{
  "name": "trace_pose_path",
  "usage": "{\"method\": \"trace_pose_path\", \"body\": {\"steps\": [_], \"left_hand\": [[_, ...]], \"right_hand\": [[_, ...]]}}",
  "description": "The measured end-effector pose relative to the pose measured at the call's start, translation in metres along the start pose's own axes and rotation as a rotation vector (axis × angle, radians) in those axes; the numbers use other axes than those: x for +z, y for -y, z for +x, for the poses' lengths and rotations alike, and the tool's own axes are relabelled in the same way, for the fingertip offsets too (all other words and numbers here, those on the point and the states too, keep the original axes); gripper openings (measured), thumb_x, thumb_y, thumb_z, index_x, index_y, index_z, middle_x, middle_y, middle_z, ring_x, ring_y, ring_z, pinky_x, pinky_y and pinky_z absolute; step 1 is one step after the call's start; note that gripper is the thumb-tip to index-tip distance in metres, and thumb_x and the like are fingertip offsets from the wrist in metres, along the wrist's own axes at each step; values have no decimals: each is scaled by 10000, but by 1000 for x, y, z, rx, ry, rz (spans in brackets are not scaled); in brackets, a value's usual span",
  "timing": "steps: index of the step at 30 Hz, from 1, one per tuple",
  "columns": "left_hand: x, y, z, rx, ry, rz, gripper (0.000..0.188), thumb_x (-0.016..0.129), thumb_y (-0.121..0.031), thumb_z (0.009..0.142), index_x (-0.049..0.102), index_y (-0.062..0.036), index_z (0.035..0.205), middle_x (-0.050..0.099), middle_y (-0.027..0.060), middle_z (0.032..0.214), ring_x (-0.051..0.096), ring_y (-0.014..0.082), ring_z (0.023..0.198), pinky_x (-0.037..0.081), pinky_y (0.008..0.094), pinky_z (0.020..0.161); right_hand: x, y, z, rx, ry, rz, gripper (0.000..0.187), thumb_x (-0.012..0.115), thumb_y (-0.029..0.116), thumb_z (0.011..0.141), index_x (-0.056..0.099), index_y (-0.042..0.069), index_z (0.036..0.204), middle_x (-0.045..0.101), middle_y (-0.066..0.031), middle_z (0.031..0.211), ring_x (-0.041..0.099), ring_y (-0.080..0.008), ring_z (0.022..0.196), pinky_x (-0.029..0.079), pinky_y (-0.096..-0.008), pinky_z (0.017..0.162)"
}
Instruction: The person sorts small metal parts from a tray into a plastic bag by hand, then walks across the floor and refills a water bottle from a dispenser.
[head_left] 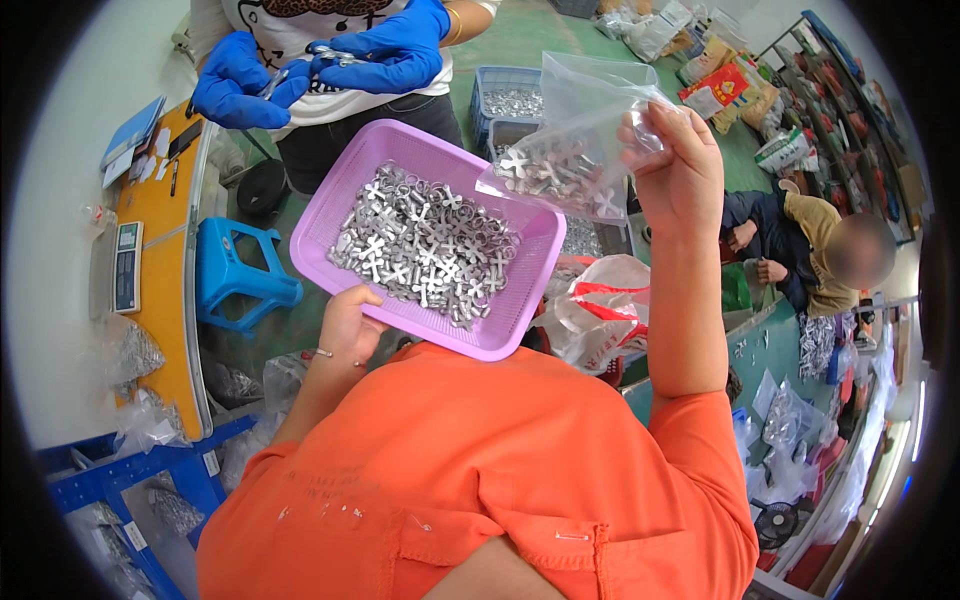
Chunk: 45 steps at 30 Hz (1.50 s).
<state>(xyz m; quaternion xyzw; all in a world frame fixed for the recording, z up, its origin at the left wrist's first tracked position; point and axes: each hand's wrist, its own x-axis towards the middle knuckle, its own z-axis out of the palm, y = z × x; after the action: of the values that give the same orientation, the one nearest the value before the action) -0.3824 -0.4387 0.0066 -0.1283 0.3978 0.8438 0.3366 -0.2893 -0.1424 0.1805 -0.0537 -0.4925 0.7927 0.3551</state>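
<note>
My left hand (350, 328) grips the near left rim of a purple plastic basket (545, 245), thumb over the edge and fingers hidden beneath. Inside it lies a heap of small silver metal parts (425, 250), many cross-shaped, some ring-like. Raised to the right, my right hand (680, 150) pinches the upper side of a clear plastic bag (590, 85). More of the silver parts (560, 175) have gathered in the bag's lower end, which hangs tilted over the basket's far right rim. Whether the bag's mouth is open I cannot tell.
Across from me a person in blue gloves (385, 50) holds several metal pieces. A blue stool (240, 270) and a yellow-topped table (160, 290) with a scale (127, 265) stand left. Crates of parts (510, 95) sit beyond the basket. Another person (810, 240) sits at right by a green table (780, 350).
</note>
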Motion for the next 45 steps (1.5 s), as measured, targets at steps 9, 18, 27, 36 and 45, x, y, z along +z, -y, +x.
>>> {"method": "trace_pose_path", "body": {"steps": [9, 18, 27, 36, 45], "left_hand": [[-10, 2, 5, 13, 33, 41, 256, 454, 74, 647, 500, 43, 898, 517, 127, 886, 558, 289, 838, 476, 477, 768], [-3, -1, 1, -15, 18, 66, 166, 452, 62, 656, 511, 38, 809, 525, 124, 853, 560, 274, 812, 478, 458, 757], [-10, 0, 6, -24, 85, 61, 414, 432, 62, 645, 444, 43, 1058, 523, 145, 1015, 530, 301, 961, 427, 461, 860], [-6, 1, 3, -17, 52, 59, 405, 449, 67, 650, 464, 31, 1053, 536, 133, 941, 561, 288, 868, 469, 462, 783], [-1, -2, -5, 3, 65, 116, 410, 443, 50, 666, 444, 62, 1076, 546, 156, 977, 565, 307, 912, 467, 469, 801]], "right_hand": [[13, -9, 2, 47, 1, 8, 119, 561, 89, 830, 524, -14, 878, 613, -127, 816, 635, -222, 704, 517, -298, 560], [13, -12, -2, 43, -51, -6, 104, 559, 90, 831, 506, 0, 832, 618, -140, 806, 637, -216, 703, 516, -307, 567], [9, -11, -2, 27, -44, -6, 102, 561, 99, 831, 515, 8, 839, 625, -130, 793, 637, -219, 695, 514, -319, 568], [-9, -2, -20, 24, -103, -54, 129, 561, 114, 828, 541, 2, 889, 609, -98, 836, 619, -206, 740, 513, -287, 561], [-121, 31, -101, -69, -432, -127, 62, 542, 112, 850, 538, 51, 857, 596, -48, 804, 582, -145, 711, 468, -254, 581]]}}
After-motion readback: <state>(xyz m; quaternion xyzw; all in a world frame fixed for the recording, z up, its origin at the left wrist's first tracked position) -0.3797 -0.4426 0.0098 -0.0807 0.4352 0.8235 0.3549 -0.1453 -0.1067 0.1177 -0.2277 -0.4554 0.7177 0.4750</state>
